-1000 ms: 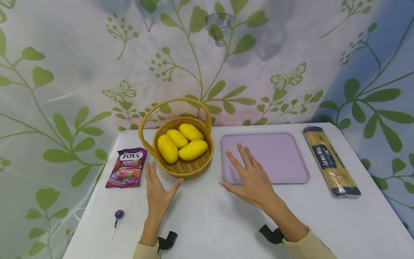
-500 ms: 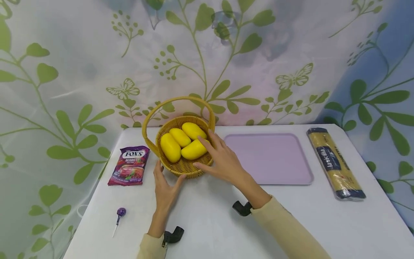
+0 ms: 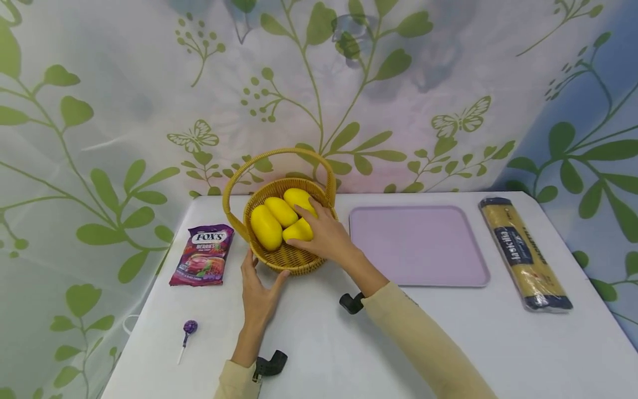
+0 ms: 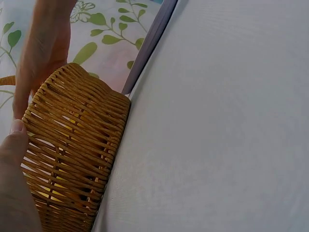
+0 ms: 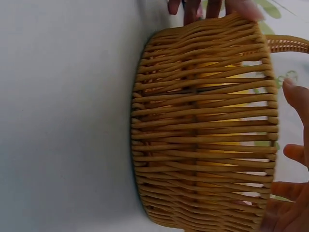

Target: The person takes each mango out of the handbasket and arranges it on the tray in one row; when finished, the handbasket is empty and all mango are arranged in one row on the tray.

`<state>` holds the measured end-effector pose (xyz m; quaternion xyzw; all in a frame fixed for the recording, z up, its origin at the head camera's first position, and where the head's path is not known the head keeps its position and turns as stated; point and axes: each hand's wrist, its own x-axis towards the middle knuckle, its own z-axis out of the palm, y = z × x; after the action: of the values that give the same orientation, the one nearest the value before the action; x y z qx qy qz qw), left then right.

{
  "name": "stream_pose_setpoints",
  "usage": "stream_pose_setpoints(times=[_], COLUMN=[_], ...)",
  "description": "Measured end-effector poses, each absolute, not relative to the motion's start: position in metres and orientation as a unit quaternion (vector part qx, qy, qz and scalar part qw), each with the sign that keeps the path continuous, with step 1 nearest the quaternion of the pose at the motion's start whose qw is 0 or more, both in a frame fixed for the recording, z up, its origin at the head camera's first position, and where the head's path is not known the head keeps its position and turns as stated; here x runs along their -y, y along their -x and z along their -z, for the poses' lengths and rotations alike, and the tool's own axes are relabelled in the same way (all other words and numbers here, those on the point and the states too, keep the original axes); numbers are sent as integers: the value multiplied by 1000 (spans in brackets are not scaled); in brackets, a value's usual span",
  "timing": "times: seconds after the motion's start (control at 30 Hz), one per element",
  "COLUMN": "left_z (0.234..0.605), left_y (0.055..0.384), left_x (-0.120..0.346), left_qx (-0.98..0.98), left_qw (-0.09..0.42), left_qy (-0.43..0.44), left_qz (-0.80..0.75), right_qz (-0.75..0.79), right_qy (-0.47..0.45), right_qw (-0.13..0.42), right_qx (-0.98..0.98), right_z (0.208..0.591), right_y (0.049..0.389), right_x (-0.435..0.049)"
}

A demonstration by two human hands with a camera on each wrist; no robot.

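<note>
A round wicker basket (image 3: 294, 265) with a tall arched handle stands at the back of the table and holds several yellow mangoes (image 3: 266, 227). My left hand (image 3: 259, 296) grips its near left side; in the left wrist view the thumb (image 4: 15, 140) lies at the rim. Over the basket's right side, my right hand (image 3: 326, 235) reaches in with fingers spread above the front mango (image 3: 298, 231), covering its right end. In the right wrist view, the right hand's fingers (image 5: 298, 104) are above the rim, and nothing is seen held between them.
A lilac tray (image 3: 418, 246) lies right of the basket, and a long pasta packet (image 3: 523, 252) beyond it. To the left are a purple FOX'S candy bag (image 3: 203, 255) and a lollipop (image 3: 190, 328). A patterned curtain (image 3: 389, 111) hangs behind the table.
My right hand has moved left from over the tray to above the front mango. My left hand has come up against the basket and now grips its side.
</note>
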<state>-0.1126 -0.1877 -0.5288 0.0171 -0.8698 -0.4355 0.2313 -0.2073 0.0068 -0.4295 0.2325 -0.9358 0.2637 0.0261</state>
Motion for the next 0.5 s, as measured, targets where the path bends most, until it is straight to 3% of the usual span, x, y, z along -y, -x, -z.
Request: stream_pose_setpoints(times=[0.2,0.5], left_z=[529,528], left_y=[111,111], left_x=[186,186], left_qx=[873,875], left_qw=[225,213], left_qy=[-22,-31], left_qz=[432,435], right_qz=[-236,-190], right_qy=[-230,-234], right_qw=[-5,0], right_qx=[944,954], right_z=[443,456], right_y=[218,226], right_x=[0,7])
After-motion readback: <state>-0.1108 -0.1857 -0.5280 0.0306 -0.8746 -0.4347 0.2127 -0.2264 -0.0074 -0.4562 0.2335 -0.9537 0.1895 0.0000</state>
